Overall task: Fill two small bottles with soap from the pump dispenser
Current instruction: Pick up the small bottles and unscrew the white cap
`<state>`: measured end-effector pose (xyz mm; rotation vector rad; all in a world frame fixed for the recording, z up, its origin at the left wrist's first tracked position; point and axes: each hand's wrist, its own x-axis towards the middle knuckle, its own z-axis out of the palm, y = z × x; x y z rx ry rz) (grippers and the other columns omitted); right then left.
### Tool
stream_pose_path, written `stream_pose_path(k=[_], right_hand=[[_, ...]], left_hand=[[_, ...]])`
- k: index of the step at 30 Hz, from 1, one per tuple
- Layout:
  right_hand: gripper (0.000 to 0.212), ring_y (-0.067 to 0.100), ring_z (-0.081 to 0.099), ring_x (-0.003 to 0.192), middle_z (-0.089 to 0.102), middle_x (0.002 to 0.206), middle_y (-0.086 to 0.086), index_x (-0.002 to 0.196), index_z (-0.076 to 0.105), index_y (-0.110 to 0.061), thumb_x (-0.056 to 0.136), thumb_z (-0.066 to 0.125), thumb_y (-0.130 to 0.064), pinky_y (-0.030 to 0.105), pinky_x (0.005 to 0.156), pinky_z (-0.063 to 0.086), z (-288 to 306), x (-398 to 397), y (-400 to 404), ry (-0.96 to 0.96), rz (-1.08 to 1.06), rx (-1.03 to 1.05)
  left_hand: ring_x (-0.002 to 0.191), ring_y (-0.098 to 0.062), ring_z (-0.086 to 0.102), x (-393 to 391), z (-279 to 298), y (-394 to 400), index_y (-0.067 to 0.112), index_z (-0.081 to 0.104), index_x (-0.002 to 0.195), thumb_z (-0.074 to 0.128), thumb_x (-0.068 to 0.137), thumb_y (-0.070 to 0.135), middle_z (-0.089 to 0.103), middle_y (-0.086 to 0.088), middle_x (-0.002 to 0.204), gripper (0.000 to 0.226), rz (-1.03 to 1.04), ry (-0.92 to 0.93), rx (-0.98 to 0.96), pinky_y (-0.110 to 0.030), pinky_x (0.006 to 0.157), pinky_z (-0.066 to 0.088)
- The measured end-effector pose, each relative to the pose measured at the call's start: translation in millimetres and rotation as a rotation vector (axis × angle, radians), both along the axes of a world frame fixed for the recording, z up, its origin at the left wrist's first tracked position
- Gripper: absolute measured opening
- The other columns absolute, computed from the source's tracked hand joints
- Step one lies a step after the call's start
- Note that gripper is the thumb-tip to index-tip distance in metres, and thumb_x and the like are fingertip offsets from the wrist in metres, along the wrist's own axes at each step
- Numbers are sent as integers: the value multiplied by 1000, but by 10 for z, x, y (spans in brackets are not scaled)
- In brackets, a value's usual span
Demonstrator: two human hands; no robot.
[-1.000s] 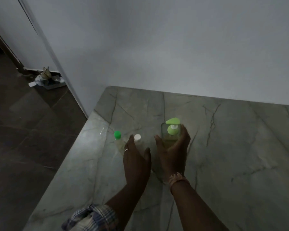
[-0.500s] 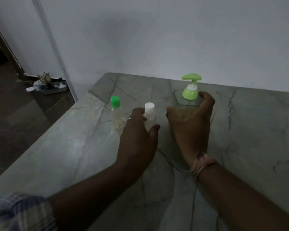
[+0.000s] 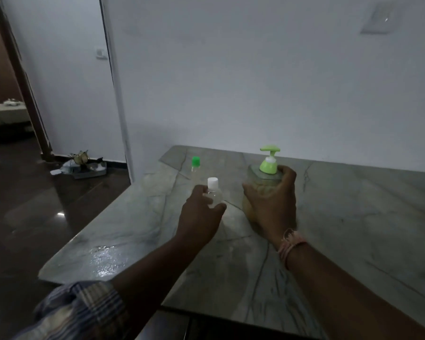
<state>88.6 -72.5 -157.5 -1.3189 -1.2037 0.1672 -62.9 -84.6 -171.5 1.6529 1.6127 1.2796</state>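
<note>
Two hands work over a grey marble counter (image 3: 341, 241). The left hand (image 3: 199, 217) curls round one white-capped bottle (image 3: 214, 192); the right hand (image 3: 272, 204) wraps the one pump dispenser (image 3: 268, 165), apparently resting on the counter. Farther back the second bottle (image 3: 195, 164), green-capped, stands alone. Behind rises a white wall (image 3: 255, 82); a dark floor (image 3: 35, 204) lies left.

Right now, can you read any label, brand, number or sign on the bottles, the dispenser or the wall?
None can be read.
White-capped bottle, gripped by the left hand: clear, no label shows.
Green-capped bottle: too small and dim to tell.
Dispenser, gripped by the right hand: no print shows.
Wall plate and switch: blurred, no text legible.
</note>
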Motion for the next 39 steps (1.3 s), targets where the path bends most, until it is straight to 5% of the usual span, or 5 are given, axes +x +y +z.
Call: stream_pose_path(k=[13, 19, 23, 27, 39], right_hand=[[77, 12, 54, 108, 50, 124, -5, 126, 37, -31, 66, 85, -39, 30, 86, 51, -207, -67, -586, -59, 19, 41], [106, 25, 31, 135, 25, 146, 10, 144, 21, -17, 65, 79, -58, 39, 103, 40, -57, -135, -734, -227, -47, -3], [63, 20, 42, 121, 42, 127, 7, 127, 46, -11, 81, 70, -48, 40, 98, 42, 120, -355, -943, -460, -90, 283], [43, 9, 50, 111, 45, 121, -4, 128, 49, -21, 91, 61, -39, 21, 89, 47, 235, -627, -831, -499, 130, 19], [13, -3, 63, 66, 68, 75, -13, 87, 71, -24, 86, 69, -37, 11, 58, 48, 219, -618, -583, -347, 288, -198]], left_hand=[[91, -9, 63, -92, -217, -375, 28, 53, 121, 72, 81, 29, 65, 10, 103, 44, -27, 62, 67, -25, 76, 49], [88, -8, 64, -92, -210, -416, 30, 50, 122, 64, 78, 35, 65, 9, 99, 46, -67, 46, 105, -32, 78, 55], [84, -8, 66, -92, -212, -456, 31, 51, 115, 63, 86, 35, 66, 7, 94, 32, -104, -3, 185, -34, 74, 58], [86, -3, 65, -107, -209, -448, 27, 51, 118, 64, 89, 32, 65, 10, 96, 32, -141, -30, 269, -24, 69, 55], [86, 2, 67, -161, -275, -375, 34, 60, 109, 75, 85, 24, 70, 15, 97, 30, -89, -14, 247, -14, 74, 54]])
